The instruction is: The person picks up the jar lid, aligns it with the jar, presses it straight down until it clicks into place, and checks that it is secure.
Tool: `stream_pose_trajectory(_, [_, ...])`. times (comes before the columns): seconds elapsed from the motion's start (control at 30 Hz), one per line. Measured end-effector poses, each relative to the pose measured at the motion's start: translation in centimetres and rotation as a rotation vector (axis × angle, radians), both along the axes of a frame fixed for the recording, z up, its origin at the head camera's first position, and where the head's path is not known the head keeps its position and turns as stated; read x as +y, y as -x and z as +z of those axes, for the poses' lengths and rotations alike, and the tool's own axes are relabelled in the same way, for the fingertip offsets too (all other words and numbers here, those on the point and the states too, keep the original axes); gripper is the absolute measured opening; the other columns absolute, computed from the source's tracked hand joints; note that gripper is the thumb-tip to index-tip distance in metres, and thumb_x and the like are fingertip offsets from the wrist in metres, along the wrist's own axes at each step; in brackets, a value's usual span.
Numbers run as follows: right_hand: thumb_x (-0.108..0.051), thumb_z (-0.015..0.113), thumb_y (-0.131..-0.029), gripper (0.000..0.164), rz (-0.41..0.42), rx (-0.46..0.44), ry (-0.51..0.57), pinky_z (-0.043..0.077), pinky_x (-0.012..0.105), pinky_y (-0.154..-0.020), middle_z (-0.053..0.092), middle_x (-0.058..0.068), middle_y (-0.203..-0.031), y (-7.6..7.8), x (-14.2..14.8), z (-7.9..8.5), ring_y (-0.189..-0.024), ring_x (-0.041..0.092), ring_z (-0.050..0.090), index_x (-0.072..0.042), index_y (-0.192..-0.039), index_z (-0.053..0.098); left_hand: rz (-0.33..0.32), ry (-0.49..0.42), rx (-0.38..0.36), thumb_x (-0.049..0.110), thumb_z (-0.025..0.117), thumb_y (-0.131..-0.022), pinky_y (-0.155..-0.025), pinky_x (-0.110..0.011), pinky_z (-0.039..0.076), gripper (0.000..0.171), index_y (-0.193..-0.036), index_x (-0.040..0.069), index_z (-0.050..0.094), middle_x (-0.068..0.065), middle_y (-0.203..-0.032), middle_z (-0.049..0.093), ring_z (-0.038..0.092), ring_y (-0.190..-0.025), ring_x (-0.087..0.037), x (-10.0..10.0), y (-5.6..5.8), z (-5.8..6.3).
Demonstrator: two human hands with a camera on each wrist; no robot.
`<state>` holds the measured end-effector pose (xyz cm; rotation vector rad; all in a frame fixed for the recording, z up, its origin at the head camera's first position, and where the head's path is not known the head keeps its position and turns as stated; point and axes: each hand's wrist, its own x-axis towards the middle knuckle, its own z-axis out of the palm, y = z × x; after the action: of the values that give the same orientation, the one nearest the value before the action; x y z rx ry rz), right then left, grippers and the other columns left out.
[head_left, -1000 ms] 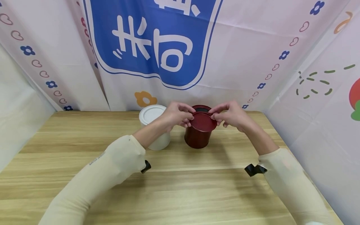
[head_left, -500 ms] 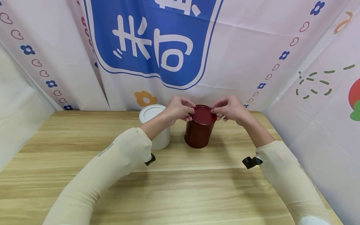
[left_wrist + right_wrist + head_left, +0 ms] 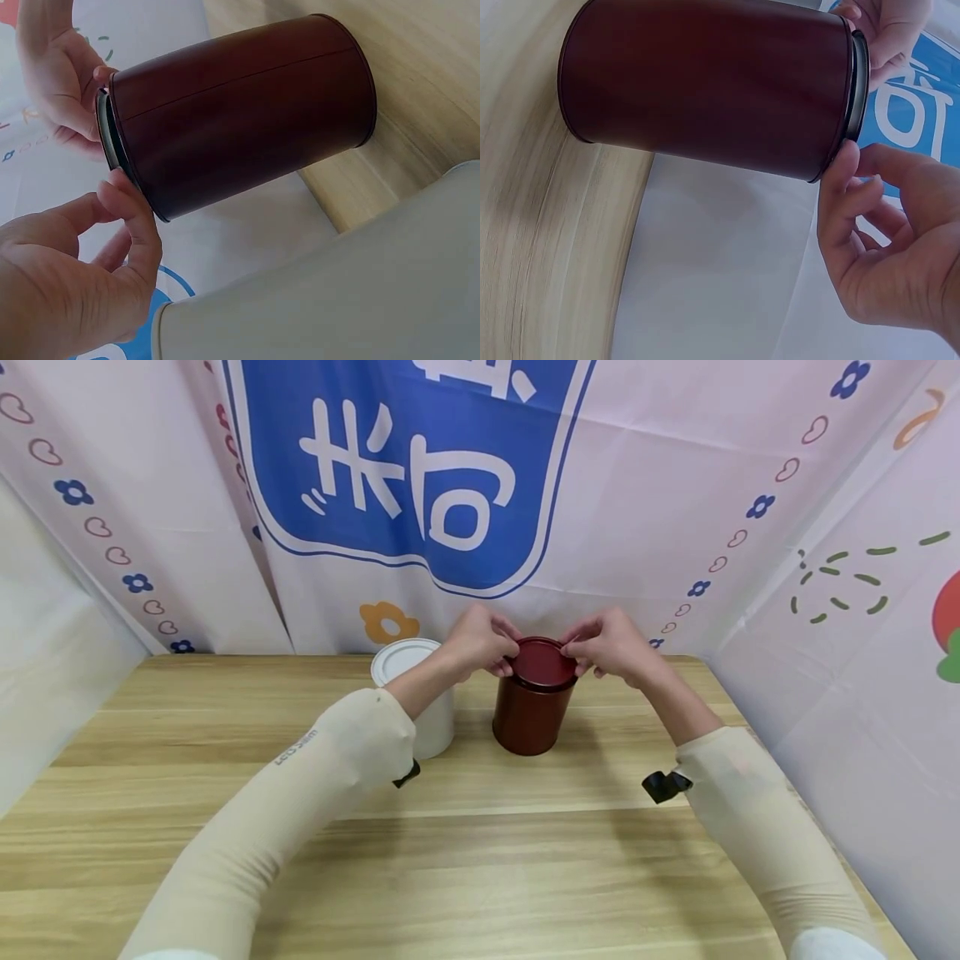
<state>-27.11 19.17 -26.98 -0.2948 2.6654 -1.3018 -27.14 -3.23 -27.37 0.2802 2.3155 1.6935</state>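
Observation:
A dark red canister [image 3: 528, 722] stands upright on the wooden table, with its round red lid [image 3: 543, 662] over the mouth. My left hand [image 3: 483, 642] pinches the lid's left edge between thumb and fingers. Opposite it, my right hand [image 3: 609, 647] pinches the right edge. Both wrist views show the lid's black rim [image 3: 859, 90] standing slightly proud of the canister, with a thin gap at one side. Left of the red canister is a white canister [image 3: 433, 727] with its white lid on, partly hidden by my left forearm.
The wooden table [image 3: 480, 877] runs back to a printed white cloth wall [image 3: 637, 527] just behind both canisters. Further cloth walls stand at the left and right. A black strap end [image 3: 663, 787] hangs from my right sleeve, another from the left.
Both hands have moved the lid back and up from the canister's front edge. Its dark opening showed behind the lid earlier; now the lid covers it in the head view.

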Motion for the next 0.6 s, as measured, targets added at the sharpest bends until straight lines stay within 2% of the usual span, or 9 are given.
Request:
stream_pose_trajectory(0.13, [-0.005, 0.068, -0.097, 0.019, -0.001, 0.034, -0.031, 0.047, 0.024, -0.047, 0.073, 0.010, -0.081, 0.11, -0.12, -0.14, -0.057, 0.013, 0.061, 0.006, -0.111, 0.075, -0.014, 0.062, 0.058, -0.010, 0.061, -0.093, -0.049, -0.023, 0.056, 0.018, -0.108, -0.012, 0.070, -0.017, -0.077, 0.068, 0.058, -0.044, -0.012, 0.13, 0.07, 0.00])
stream_pose_trajectory(0.37, [-0.003, 0.069, -0.095, 0.015, -0.009, 0.083, -0.067, 0.046, 0.023, -0.049, 0.072, 0.008, -0.077, 0.30, -0.33, -0.70, -0.060, 0.019, 0.061, 0.005, -0.106, 0.077, 0.001, 0.202, 0.147, -0.003, 0.068, -0.093, -0.045, -0.021, 0.045, 0.014, -0.105, -0.006, 0.075, -0.011, -0.072, 0.068, 0.055, -0.046, -0.016, 0.20, 0.11, -0.14])
stream_pose_trajectory(0.5, [-0.001, 0.070, -0.093, 0.014, -0.002, 0.109, -0.060, 0.048, 0.023, -0.051, 0.070, 0.008, -0.074, 0.30, -0.46, -0.92, -0.061, 0.021, 0.061, 0.006, -0.103, 0.077, 0.007, 0.217, 0.156, -0.002, 0.069, -0.093, -0.045, -0.022, 0.042, 0.014, -0.105, -0.004, 0.076, -0.009, -0.070, 0.066, 0.054, -0.050, -0.020, 0.14, 0.13, -0.44])
stream_pose_trajectory(0.6, [-0.001, 0.070, -0.093, 0.014, 0.003, 0.119, -0.059, 0.047, 0.023, -0.051, 0.068, 0.006, -0.072, 0.26, -0.47, -1.02, -0.058, 0.016, 0.058, 0.007, -0.102, 0.077, 0.005, 0.209, 0.158, -0.002, 0.069, -0.094, -0.045, -0.022, 0.040, 0.014, -0.106, -0.004, 0.075, -0.009, -0.070, 0.065, 0.052, -0.049, -0.017, 0.07, 0.13, -0.72])
